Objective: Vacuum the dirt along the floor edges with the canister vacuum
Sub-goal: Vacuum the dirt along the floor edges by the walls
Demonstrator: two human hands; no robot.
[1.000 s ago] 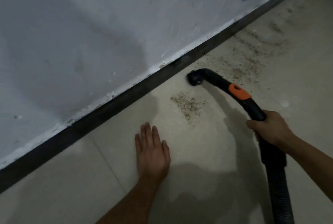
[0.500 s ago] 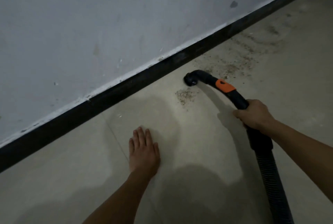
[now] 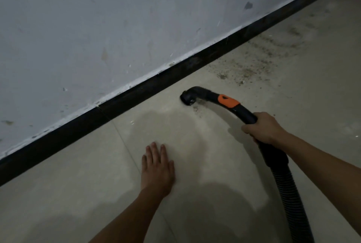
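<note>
Dirt (image 3: 244, 71) lies along the baseboard (image 3: 136, 92), beyond the vacuum wand (image 3: 208, 94).

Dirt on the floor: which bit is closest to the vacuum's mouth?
The tiny sprinkle of crumbs right beside the nozzle. The bigger dirt patch lies farther along the baseboard, well apart from the nozzle.

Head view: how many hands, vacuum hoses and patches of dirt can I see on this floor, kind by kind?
Black ribbed vacuum hose with orange band: 1
Bare hands: 2, left hand lying flat, right hand gripping the hose
Dirt patches: 2, specks by the nozzle, broad scatter farther along
Total: 5
</note>
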